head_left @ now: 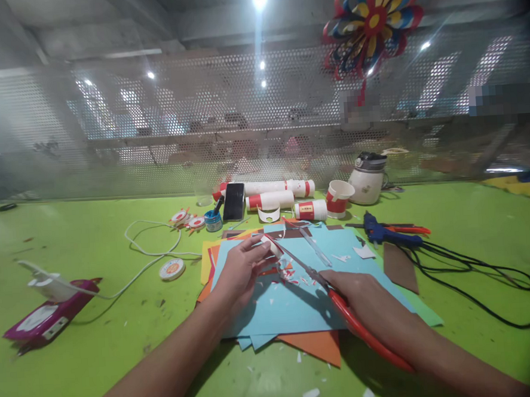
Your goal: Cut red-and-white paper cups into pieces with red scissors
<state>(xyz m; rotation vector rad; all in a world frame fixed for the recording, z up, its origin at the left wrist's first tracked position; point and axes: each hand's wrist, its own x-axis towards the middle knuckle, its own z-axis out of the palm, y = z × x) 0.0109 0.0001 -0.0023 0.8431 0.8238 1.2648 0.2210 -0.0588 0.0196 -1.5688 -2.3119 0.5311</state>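
Note:
Between the fingertips of my left hand [238, 271] is a small white and red paper piece [272, 246], closely pinched. My right hand [365, 294] is wrapped round the red handles of a pair of scissors [343, 307]. The blades point up and left, their tips at the paper piece. Beneath both hands lies a stack of coloured paper with a light blue sheet [272, 312] on top. Red and white paper scraps [292, 273] are scattered on it below the blades.
Paper cups [340, 197] and a kettle [368, 180] stand at the back, near a phone [234, 201] and paint jar [213, 220]. A blue glue gun [390, 233] with black cord lies right. Left are a purple power strip [52, 313], white cable and tape roll [172, 269].

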